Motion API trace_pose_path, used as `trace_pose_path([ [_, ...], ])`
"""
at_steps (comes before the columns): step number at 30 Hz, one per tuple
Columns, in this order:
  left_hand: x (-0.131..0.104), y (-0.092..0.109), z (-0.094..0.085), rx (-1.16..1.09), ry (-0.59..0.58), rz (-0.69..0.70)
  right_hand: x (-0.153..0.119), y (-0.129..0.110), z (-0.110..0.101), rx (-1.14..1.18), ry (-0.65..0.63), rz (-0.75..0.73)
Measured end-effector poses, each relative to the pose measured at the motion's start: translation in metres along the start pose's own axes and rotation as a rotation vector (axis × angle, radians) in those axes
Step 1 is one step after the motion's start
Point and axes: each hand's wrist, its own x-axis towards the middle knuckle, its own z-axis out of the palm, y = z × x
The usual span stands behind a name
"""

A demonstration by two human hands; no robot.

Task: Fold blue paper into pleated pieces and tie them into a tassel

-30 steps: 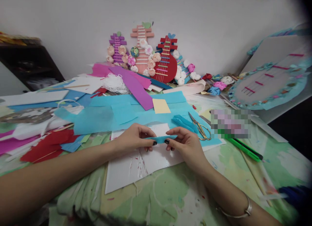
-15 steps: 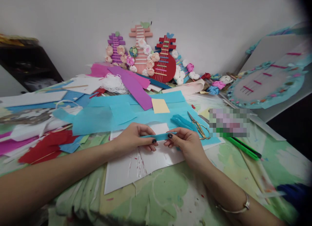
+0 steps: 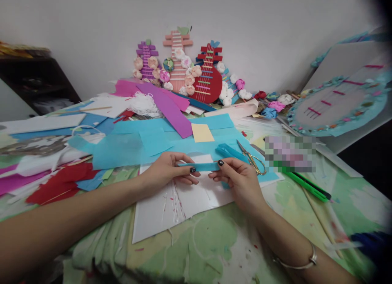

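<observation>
Between my hands stretches a narrow folded strip of blue paper [image 3: 206, 167], held nearly level above a white board [image 3: 159, 218] with glue-like streaks. My left hand [image 3: 171, 169] pinches its left end between thumb and fingers. At the other end, my right hand [image 3: 239, 175] grips the strip, thumb on top. Gold-handled scissors [image 3: 253, 159] lie just beyond my right hand, beside a folded piece of blue paper [image 3: 229, 151]. Large blue paper sheets [image 3: 122, 151] spread behind my hands, with a small cream square [image 3: 202, 133] on them.
Paper instruments, including a red one [image 3: 211, 86], lean against the wall with paper flowers. A green cutter [image 3: 309, 186] lies to the right, under a decorated oval panel [image 3: 333, 100]. Red paper [image 3: 61, 182], a purple strip [image 3: 171, 112] and white string [image 3: 145, 104] crowd the left and back.
My right hand has shifted slightly right along the strip, which now looks straighter and more level between both hands. The view has moved a little.
</observation>
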Motion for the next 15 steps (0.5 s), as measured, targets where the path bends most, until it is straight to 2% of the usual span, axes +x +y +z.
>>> trace_pose_path([
  [9,-0.001,0.0003,-0.0042,-0.159,-0.033,-0.009,0.0028,0.0014,-0.0016,-0.008,0.052,0.052],
  [15,-0.0012,0.0004,-0.004,-0.131,-0.037,0.034,0.0028,0.0001,0.0001,0.037,0.093,0.06],
])
